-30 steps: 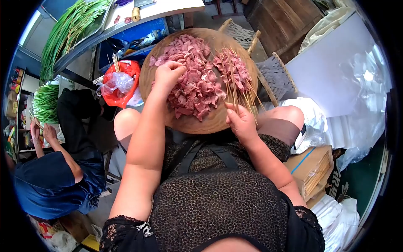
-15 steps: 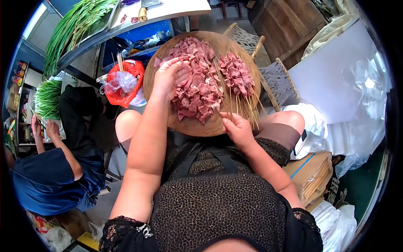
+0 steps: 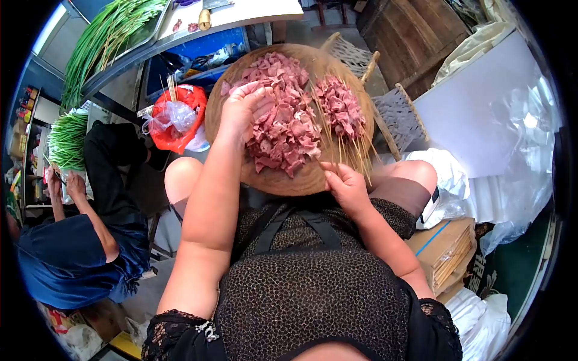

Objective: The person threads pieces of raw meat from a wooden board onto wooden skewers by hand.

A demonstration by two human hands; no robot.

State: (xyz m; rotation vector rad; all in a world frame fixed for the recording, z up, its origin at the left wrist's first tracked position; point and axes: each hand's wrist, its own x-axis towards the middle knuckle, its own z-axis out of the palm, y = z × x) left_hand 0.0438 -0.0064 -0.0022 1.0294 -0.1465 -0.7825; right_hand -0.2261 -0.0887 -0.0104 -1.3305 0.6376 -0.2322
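Observation:
A heap of raw, pinkish-red meat pieces (image 3: 283, 135) covers the middle of a round wooden board (image 3: 256, 171) on my lap. My left hand (image 3: 245, 108) is over the heap's left side, fingers pinched together; what they hold blends in with the meat. At the board's near edge, my right hand (image 3: 347, 188) pinches the end of a thin bamboo skewer, whose far part is hard to make out against the meat. Right of the heap lies a pile of skewered meat (image 3: 340, 108), with bare skewer ends (image 3: 355, 153) pointing toward me.
A red bag-lined container (image 3: 195, 123) with upright skewers stands left of the board. Green stalks (image 3: 114, 42) lie on the table at upper left. A co-worker's hands (image 3: 75, 185) are beside another green bunch (image 3: 67, 141). Woven stools (image 3: 400, 120) and flattened cardboard (image 3: 445, 253) are at right.
My right hand has shifted slightly to the right, away from the heap. My left hand stays almost in place. The co-worker's hands have moved a little.

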